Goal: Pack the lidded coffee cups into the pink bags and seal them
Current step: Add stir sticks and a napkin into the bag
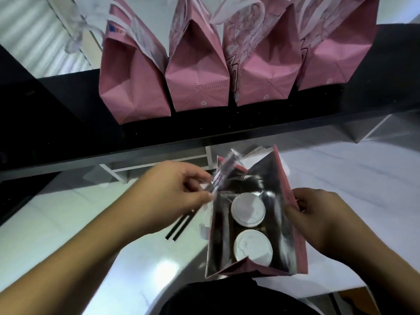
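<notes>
Five pink bags: four closed on black shelf (375, 71), one open (293, 201) on bench (341, 178). Two lidded cups inside: far cup (248, 209), near cup (253, 247). Two hands.

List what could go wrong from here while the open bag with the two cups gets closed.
1. The open bag is held only at its rims, the left hand pinching one side and the right hand the other; a slip could tip it.
2. Pressing the top shut may squash the two lidded cups just below the opening, possibly popping a lid.
3. The left edge looks blurred, so the fold could seal crooked.
</notes>
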A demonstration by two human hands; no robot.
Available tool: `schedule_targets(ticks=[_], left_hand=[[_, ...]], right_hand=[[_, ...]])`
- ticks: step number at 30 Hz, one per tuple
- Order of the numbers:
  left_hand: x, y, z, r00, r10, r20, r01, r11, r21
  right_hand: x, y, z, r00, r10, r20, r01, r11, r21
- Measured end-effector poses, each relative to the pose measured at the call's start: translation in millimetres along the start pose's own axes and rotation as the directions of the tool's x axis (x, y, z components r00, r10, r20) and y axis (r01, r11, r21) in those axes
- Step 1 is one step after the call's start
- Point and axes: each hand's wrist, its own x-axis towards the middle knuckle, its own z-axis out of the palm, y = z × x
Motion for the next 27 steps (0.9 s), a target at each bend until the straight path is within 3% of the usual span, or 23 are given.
schedule_targets(ticks=[5,9,15,19,23,27], left_hand=[[20,38,43,0.982,0.006,0.188,-0.070,0.939,0.336],[54,50,84,0.978,-0.060,0.202,-0.024,0.922,0.386],[88,64,139,0.954,-0.155,0.255,0.068,0.945,0.320],[89,63,154,0.912,-0.198,0.358,0.142,0.974,0.177],[86,58,142,0.917,-0.207,0.341,0.186,0.978,0.093],[80,55,116,0.950,-0.140,0.279,0.188,0.970,-0.154]], right_hand=[[-1,1,-5,0.999,-0.017,0.032,0.016,1.000,0.027],[-4,1,-6,0.999,-0.031,0.014,0.031,0.998,0.054],[-5,7,-3,1.000,-0.023,-0.009,0.023,0.998,0.065],[-4,13,-3,0.999,-0.025,-0.027,0.027,0.998,0.052],[-5,18,-4,0.999,-0.018,-0.035,0.020,0.998,0.052],[-5,20,-5,0.999,-0.014,-0.039,0.016,0.998,0.053]])
